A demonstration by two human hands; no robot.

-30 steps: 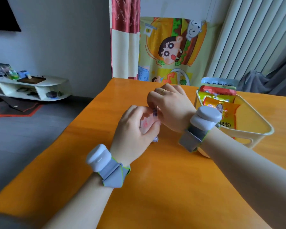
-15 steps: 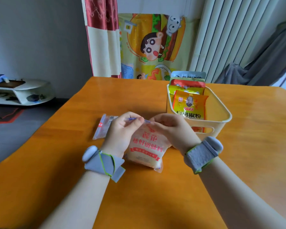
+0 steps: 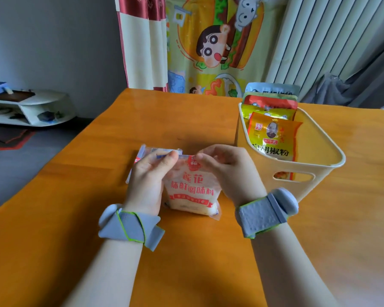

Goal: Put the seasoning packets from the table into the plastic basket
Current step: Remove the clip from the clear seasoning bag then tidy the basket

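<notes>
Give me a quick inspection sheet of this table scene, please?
Surface: orange wooden table, glossy.
Job's things: white seasoning packet held upright by its top edge; another clear packet lies behind the left hand; cream plastic basket holds four packets upright, the orange packet in front.
Clutter: nothing seen.
Grippers: left hand and right hand both pinch the white packet; grey wristbands on both.
Cables: nothing seen.
Surroundings: cartoon curtain, white shelf.
</notes>
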